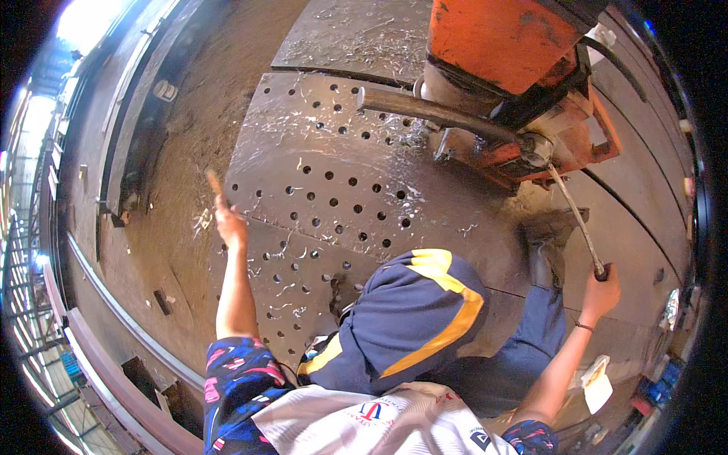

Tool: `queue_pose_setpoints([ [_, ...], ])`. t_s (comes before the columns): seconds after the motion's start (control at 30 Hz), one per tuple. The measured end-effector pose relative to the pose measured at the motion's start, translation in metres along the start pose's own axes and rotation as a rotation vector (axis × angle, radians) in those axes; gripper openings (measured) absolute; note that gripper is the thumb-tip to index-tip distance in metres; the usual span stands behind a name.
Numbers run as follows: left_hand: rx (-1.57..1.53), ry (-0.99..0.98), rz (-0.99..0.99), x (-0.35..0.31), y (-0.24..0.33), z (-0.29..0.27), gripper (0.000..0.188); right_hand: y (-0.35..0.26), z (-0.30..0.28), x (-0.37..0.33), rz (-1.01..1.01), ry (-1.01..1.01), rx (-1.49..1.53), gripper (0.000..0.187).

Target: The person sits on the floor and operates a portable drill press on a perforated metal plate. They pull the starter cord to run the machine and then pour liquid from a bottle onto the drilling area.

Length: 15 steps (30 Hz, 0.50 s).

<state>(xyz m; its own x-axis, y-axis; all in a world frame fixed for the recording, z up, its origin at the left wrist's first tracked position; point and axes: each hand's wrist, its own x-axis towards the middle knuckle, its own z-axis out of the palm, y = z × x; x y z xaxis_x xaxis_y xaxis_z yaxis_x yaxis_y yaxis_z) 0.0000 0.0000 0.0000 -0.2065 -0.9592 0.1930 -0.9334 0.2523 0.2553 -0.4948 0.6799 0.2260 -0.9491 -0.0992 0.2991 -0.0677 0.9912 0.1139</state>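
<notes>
My left hand [232,227] is closed around a slim brown stick-like tool [215,184], held out over the left edge of the drilled steel plate [292,178]. Motion blurs the tool's far end, so its kind is unclear. My right hand [603,292] grips the end of a thin metal lever [570,201]. That lever runs up to the hub of an orange drilling machine [504,38], which stands at the upper right. A thick bar [425,108] sticks out leftward from the same hub. Curly metal shavings [315,114] lie scattered over the plate and around its holes.
Navy and yellow cloth [425,318] fills the lower middle, and my boot [550,235] rests near the machine. A black cable [618,68] curves behind the machine. Brown ground [178,174] and long steel beams [125,121] lie to the left. A white piece [597,384] lies at lower right.
</notes>
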Motion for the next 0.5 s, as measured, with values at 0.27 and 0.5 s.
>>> queue_pose_setpoints([
  [0.27,-0.512,-0.588,0.766,-0.167,0.283,0.065,0.036,0.000,-0.003,0.002,-0.090,0.093,0.054,0.030],
  [0.5,-0.190,-0.267,0.771,-0.105,0.325,0.116,0.043,-0.004,-0.010,-0.002,-0.050,0.003,0.107,0.033],
])
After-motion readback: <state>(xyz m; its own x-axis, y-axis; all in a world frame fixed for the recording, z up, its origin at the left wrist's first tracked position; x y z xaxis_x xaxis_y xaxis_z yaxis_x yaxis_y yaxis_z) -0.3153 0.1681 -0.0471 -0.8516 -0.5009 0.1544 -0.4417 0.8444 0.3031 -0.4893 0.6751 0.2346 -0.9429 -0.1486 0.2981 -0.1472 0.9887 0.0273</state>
